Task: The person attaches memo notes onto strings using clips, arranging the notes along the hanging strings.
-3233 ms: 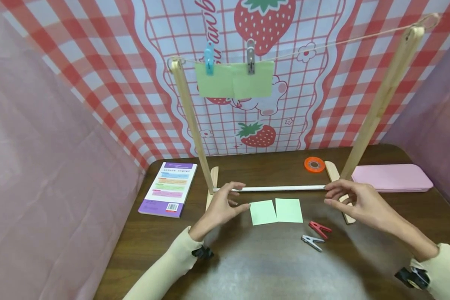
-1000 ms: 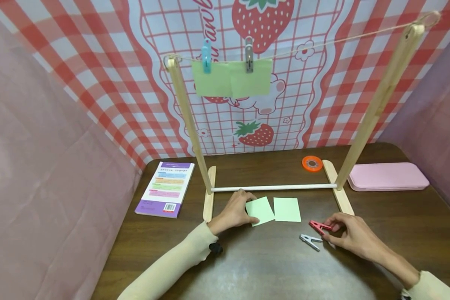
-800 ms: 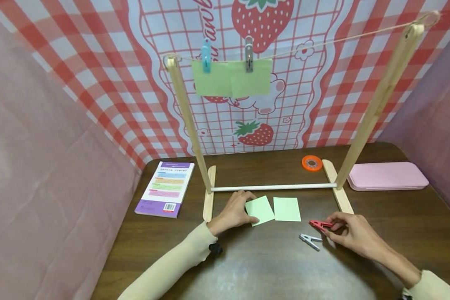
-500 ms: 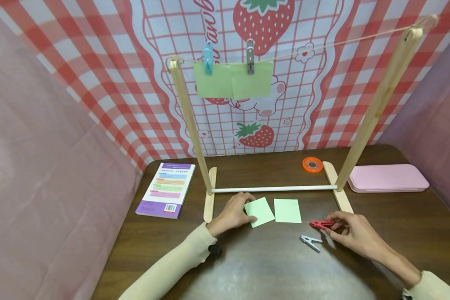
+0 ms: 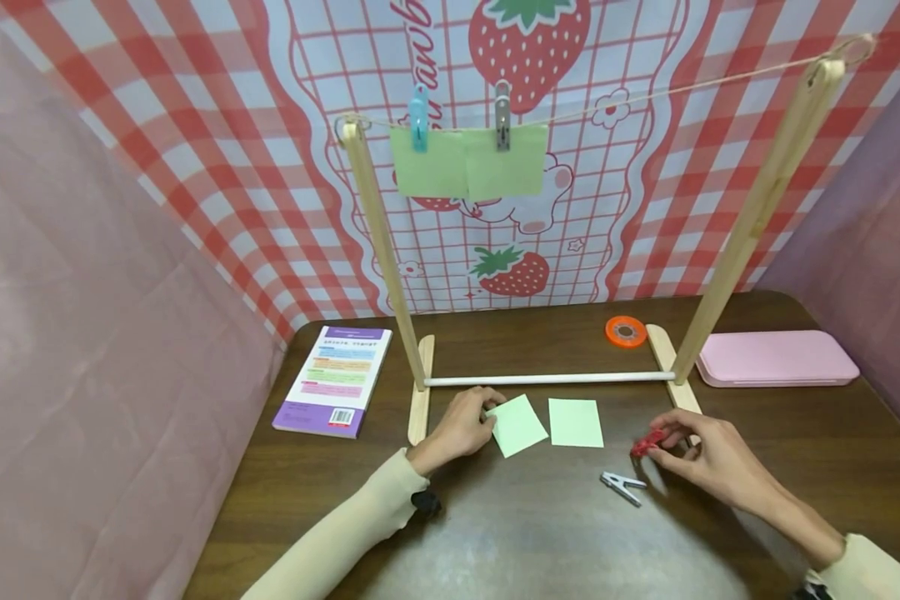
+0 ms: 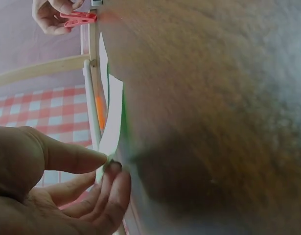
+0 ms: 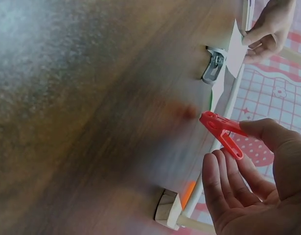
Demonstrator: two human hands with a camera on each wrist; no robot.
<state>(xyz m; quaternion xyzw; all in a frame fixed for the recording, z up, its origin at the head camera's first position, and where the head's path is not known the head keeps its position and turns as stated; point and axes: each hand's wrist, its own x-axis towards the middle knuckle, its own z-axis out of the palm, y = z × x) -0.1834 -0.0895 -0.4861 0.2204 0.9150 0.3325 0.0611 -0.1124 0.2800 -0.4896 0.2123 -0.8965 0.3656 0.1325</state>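
Observation:
In the head view my left hand [image 5: 461, 425] pinches the left edge of one green paper square [image 5: 520, 426]; the left wrist view shows the paper [image 6: 114, 112] between thumb and fingertips. A second green square [image 5: 575, 422] lies just right of it. My right hand [image 5: 712, 458] pinches a red clothespin [image 5: 647, 443] by its handles, and in the right wrist view the clothespin [image 7: 221, 129] is off the table. A grey clothespin [image 5: 622, 487] lies on the table to the left of that hand.
A wooden frame with a white rod [image 5: 551, 379] stands behind the hands. From its string [image 5: 690, 87] hang two green papers [image 5: 431, 171] under a blue clip [image 5: 419, 121] and a grey clip [image 5: 502, 118]. A book [image 5: 335, 379] lies left; orange tape [image 5: 626, 332] and a pink case [image 5: 778, 358] lie right.
My right hand has come down from the frame's right foot, taken hold of the red clothespin, then raised and turned it. My left hand has moved onto the left paper square and tilted it.

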